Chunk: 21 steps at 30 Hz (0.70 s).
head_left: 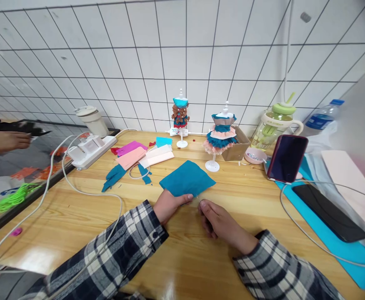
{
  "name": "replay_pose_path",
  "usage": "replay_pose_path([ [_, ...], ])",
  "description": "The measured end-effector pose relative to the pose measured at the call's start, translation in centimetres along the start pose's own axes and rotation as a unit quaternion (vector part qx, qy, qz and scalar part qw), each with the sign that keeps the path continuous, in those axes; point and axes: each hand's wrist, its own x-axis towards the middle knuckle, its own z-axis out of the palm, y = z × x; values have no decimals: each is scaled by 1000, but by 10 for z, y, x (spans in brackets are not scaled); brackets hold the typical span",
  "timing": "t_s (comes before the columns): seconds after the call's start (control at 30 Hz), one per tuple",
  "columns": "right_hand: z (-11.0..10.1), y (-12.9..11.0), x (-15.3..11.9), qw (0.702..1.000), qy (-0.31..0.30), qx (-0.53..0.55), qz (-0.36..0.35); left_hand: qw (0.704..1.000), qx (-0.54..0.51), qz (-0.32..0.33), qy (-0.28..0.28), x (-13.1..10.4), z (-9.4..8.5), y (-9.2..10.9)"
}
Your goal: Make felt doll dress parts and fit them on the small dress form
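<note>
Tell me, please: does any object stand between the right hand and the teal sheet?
Only the thin tool in the right hand, at the teal sheet's near edge. The left hand grips the sheet alongside; nothing else is visibly between.

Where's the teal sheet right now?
In the head view, the teal sheet is near centre, held in the left hand, close to the right hand.

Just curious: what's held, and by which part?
The left hand holds the teal sheet by its near edge; the right hand pinches a needle-like tool by its near end.
</note>
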Motion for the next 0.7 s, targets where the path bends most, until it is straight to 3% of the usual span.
replay_pose_path([
  [0.2,3,-4,-1,999,42,20,-5,1000,-3,-17,-3,-1,1,-1],
  [0.7,4,-6,-1,997,42,54,22,1000,8,0,-8,-4,5,3],
])
